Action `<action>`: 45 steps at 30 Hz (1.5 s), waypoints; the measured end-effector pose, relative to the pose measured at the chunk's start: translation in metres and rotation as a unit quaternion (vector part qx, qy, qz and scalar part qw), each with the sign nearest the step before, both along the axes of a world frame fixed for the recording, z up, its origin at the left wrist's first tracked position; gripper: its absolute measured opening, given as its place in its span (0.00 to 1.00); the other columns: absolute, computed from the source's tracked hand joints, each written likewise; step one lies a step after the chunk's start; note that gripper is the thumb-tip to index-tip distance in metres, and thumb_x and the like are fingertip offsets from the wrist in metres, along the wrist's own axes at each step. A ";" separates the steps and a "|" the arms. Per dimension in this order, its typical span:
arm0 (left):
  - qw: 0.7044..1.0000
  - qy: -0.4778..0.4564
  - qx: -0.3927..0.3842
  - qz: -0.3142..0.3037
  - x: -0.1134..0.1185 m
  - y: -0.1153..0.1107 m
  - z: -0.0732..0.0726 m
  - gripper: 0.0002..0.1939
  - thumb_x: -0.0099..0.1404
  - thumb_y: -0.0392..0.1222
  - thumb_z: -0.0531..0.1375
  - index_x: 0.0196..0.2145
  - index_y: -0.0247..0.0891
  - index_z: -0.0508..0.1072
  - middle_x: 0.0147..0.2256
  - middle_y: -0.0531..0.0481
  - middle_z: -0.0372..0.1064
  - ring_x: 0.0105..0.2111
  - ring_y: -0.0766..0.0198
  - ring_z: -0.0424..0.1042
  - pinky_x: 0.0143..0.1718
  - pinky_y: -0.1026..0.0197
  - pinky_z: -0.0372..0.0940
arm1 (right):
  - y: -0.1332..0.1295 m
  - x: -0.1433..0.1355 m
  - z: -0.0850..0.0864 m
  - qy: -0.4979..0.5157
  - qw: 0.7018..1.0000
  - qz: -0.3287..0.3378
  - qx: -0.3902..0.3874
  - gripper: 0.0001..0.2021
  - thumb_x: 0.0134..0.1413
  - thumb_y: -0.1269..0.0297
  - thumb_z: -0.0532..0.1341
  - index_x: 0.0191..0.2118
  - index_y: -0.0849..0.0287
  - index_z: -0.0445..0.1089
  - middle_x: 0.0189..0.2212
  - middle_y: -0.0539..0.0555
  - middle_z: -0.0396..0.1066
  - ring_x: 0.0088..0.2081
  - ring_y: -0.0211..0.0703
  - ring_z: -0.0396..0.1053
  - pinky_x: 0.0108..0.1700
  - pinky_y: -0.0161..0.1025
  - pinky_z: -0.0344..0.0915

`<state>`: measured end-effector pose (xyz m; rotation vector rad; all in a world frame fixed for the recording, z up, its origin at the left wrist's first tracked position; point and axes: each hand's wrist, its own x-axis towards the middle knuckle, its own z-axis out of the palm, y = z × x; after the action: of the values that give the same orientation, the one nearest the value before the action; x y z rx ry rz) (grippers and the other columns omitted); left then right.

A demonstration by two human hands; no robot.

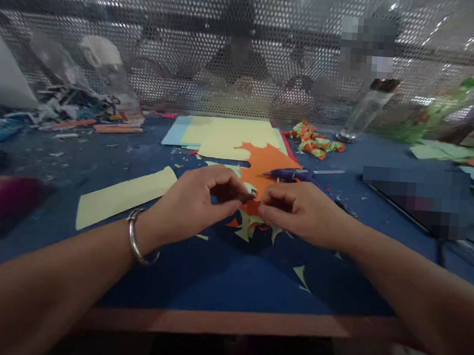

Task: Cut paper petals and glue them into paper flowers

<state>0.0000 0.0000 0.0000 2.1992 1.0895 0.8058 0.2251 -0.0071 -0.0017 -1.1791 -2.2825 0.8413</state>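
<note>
My left hand (203,202) is closed in a pinch. A small dark piece with a pale glint (252,192) shows at its fingertips, too small to name. My right hand (299,211) is also closed, thumb against curled fingers, just to the right; whatever it holds is hidden. Behind and beneath both hands lies a sheet of orange paper (265,157) with jagged cut edges. Pale green and orange paper scraps (243,232) lie below the fingertips. A dark purple tool (288,174) with a slim pale end rests across the orange paper, beyond my right hand.
Yellow sheets (232,134) lie stacked at the back, and a yellow strip (124,196) sits left. Crumpled orange-green paper pieces (315,139) and a clear bottle (363,116) stand back right. A phone-like dark object (405,211) lies right. Clutter (79,112) fills the back left.
</note>
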 end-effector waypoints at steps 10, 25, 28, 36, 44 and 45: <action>0.995 0.090 -0.028 0.013 -0.009 0.005 -0.001 0.05 0.62 0.41 0.62 0.36 0.39 0.77 0.28 0.54 0.73 0.27 0.66 0.69 0.30 0.62 0.63 | 0.001 0.004 0.004 0.019 0.998 -0.044 0.034 0.12 0.58 0.63 0.60 0.24 0.59 0.65 0.18 0.44 0.58 0.21 0.31 0.53 0.24 0.33 0.51; 0.990 0.124 0.020 0.070 -0.014 0.009 -0.002 0.14 0.62 0.48 0.63 0.45 0.42 0.75 0.40 0.49 0.70 0.35 0.61 0.66 0.36 0.57 0.61 | -0.002 0.003 0.003 0.025 0.999 -0.040 0.021 0.11 0.59 0.63 0.61 0.26 0.59 0.68 0.18 0.44 0.60 0.20 0.31 0.54 0.24 0.33 0.52; 0.994 0.105 -0.005 0.043 -0.008 0.004 -0.004 0.14 0.63 0.50 0.63 0.43 0.43 0.76 0.40 0.50 0.71 0.36 0.61 0.68 0.37 0.57 0.61 | -0.004 0.001 0.003 0.030 0.999 -0.028 0.027 0.11 0.59 0.62 0.60 0.27 0.60 0.69 0.19 0.45 0.62 0.22 0.32 0.56 0.25 0.33 0.53; 0.998 0.043 0.029 0.022 0.002 -0.008 -0.004 0.18 0.63 0.55 0.64 0.47 0.43 0.77 0.43 0.49 0.68 0.45 0.55 0.67 0.46 0.53 0.62 | -0.009 -0.001 0.004 0.033 0.999 0.004 0.037 0.10 0.62 0.63 0.60 0.31 0.60 0.72 0.23 0.47 0.67 0.24 0.32 0.61 0.25 0.31 0.55; 0.995 0.092 0.046 -0.007 0.008 -0.014 0.001 0.04 0.63 0.40 0.60 0.32 0.39 0.74 0.34 0.50 0.68 0.39 0.56 0.66 0.46 0.51 0.59 | -0.008 -0.003 0.001 -0.014 0.999 0.017 0.036 0.14 0.65 0.59 0.58 0.31 0.60 0.73 0.23 0.49 0.69 0.26 0.35 0.63 0.28 0.33 0.59; 0.994 0.095 0.047 -0.005 0.008 -0.013 0.001 0.05 0.64 0.40 0.60 0.30 0.39 0.74 0.33 0.50 0.68 0.38 0.57 0.66 0.45 0.51 0.59 | -0.008 -0.003 0.001 -0.011 0.999 0.008 0.037 0.14 0.66 0.58 0.57 0.31 0.60 0.73 0.24 0.49 0.69 0.26 0.35 0.63 0.28 0.33 0.59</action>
<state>0.0083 -0.0134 0.0014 2.3986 1.1498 0.6659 0.2222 -0.0146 -0.0006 -1.1458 -2.3223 0.7465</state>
